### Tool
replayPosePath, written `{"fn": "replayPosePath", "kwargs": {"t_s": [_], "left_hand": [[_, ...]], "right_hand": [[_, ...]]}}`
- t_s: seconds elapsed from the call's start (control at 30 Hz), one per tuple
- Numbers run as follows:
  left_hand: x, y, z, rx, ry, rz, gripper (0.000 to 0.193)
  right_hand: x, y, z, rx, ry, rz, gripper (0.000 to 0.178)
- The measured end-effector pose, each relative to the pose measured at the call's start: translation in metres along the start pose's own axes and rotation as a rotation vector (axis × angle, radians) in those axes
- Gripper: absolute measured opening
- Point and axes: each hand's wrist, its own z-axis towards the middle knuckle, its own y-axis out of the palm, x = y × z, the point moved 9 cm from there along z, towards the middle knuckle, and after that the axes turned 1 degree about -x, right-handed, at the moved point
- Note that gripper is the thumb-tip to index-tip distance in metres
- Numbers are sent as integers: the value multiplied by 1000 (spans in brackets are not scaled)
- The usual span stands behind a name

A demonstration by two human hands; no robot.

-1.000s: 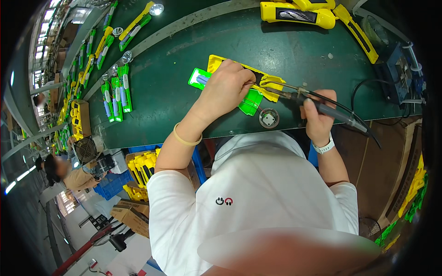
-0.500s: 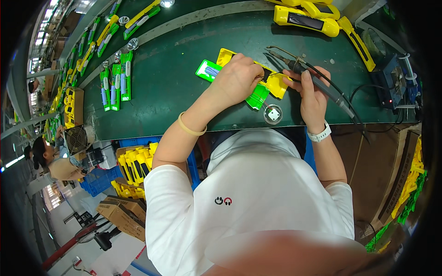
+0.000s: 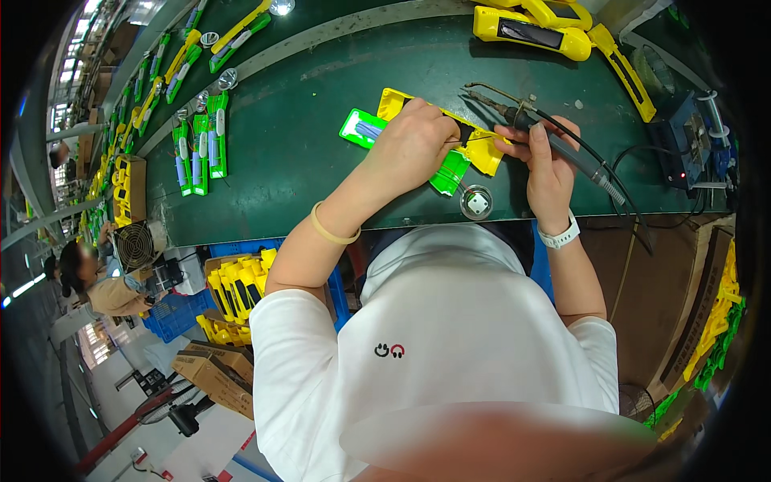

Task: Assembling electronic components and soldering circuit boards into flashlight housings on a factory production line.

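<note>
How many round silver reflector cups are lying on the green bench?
4: one reflector cup near the front edge beside the left hand's workpiece, and three along the far left; others may be hidden.

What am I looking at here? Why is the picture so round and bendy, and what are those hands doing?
The camera sits on a person's head and looks down, and its wide lens bends the edges. You see their white shirt and both arms reaching over a green table. The left hand presses on a yellow and green plastic part. The right hand holds a soldering iron with a cord. A small round tin sits near the table's edge. More green and yellow parts lie farther left.
</note>
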Motion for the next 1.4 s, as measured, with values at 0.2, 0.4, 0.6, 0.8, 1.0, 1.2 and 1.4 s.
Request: {"fn": "replayPosePath", "kwargs": {"t_s": [0.2, 0.4, 0.6, 0.8, 1.0, 1.2, 1.4], "left_hand": [[21, -52, -9, 157, -47, -56, 14], [-33, -31, -38, 188, -466, -1420, 24], [-62, -53, -39, 219, -355, -432, 3], [-54, -52, -9, 2, 30, 22, 8], [-52, -42, -2, -148, 18, 70, 7], [-53, -40, -2, -184, -16, 107, 6], [-49, -38, 2, -193, -8, 158, 6]], "right_hand": [[-1, 0, -1, 5, -16, -9, 22], [-11, -8, -6, 31, -150, -91, 26], [0, 15, -11, 11, -18, -68, 27], [21, 37, -8, -7, 45, -153, 26], [26, 39, -6, -10, 43, -159, 25], [30, 45, -5, -60, 56, -184, 24], [26, 47, -1, -41, 26, -284, 22]]}}
